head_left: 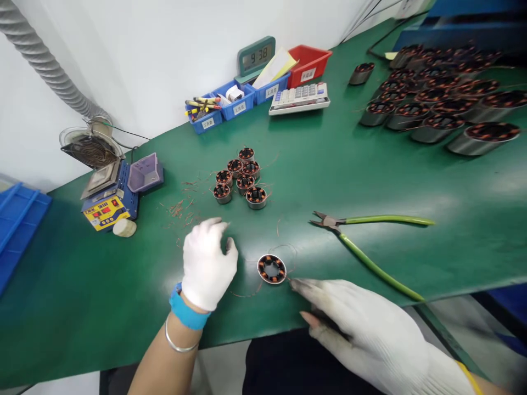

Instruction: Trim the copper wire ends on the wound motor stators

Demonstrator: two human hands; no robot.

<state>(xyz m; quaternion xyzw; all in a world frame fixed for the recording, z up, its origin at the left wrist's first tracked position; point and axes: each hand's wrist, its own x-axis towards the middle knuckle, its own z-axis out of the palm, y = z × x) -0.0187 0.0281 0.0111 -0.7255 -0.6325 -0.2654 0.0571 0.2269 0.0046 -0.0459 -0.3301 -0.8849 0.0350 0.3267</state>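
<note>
A small copper-wound motor stator point(272, 269) lies on the green table near the front edge, with thin copper leads trailing from it. My left hand point(207, 264), in a white glove, rests just left of it with fingers curled loosely and nothing visible in them. My right hand point(362, 323), also gloved, reaches in from the lower right; its fingertips pinch together at a copper wire beside the stator. Green-handled cutting pliers point(370, 238) lie apart on the table to the right of the stator.
Several small stators point(241, 178) are clustered mid-table beside copper wire scraps point(181, 208). A solder pot station point(109, 189) stands at left, blue and red bins point(255, 88), a clock and a calculator point(299, 98) at the back, and several larger stators point(436, 99) at right.
</note>
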